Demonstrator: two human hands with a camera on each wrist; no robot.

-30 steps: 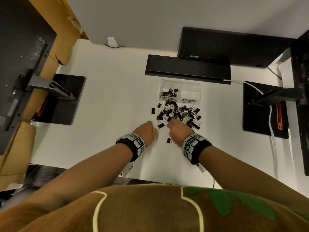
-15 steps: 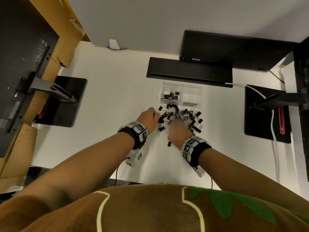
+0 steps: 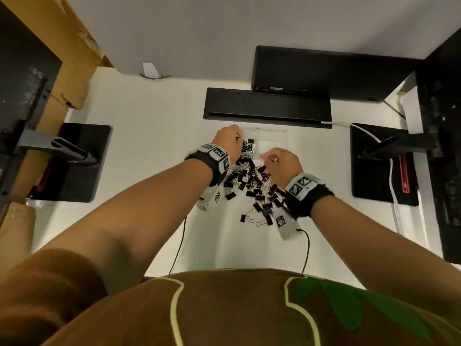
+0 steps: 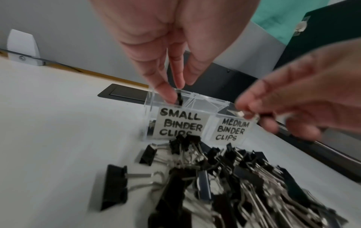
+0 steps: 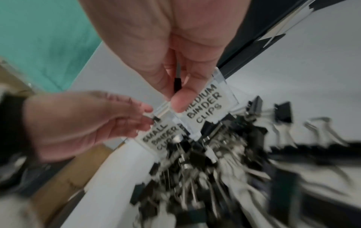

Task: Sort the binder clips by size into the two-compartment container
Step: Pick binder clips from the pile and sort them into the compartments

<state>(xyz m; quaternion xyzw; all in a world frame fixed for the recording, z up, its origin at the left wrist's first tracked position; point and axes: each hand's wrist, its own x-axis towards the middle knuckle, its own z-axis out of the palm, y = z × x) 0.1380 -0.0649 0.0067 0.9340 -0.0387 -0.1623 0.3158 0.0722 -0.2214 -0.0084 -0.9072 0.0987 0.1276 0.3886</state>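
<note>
A clear two-compartment container point(image 3: 274, 131) stands behind a pile of black binder clips point(image 3: 252, 186). Its left half is labelled small binder clips point(image 4: 179, 123) and its right half medium binder clips point(image 4: 230, 131). My left hand point(image 3: 227, 140) pinches a small black clip point(image 4: 179, 99) at the rim of the small compartment, which holds several clips point(image 3: 248, 146). My right hand point(image 3: 279, 163) pinches a clip point(image 5: 177, 84) by its wire handle, just in front of the medium compartment. In the left wrist view the right hand point(image 4: 293, 108) is blurred.
A flat black bar point(image 3: 267, 106) lies right behind the container, with a black box point(image 3: 324, 73) beyond it. Monitor stands with black bases sit at the left point(image 3: 74, 161) and right point(image 3: 381, 166). Two thin black cables point(image 3: 306, 245) trail from my wrists over the white table's near edge.
Both hands have risen from the near side of the pile and moved forward to the container, each carrying a clip. The left hand went further, reaching the small compartment.
</note>
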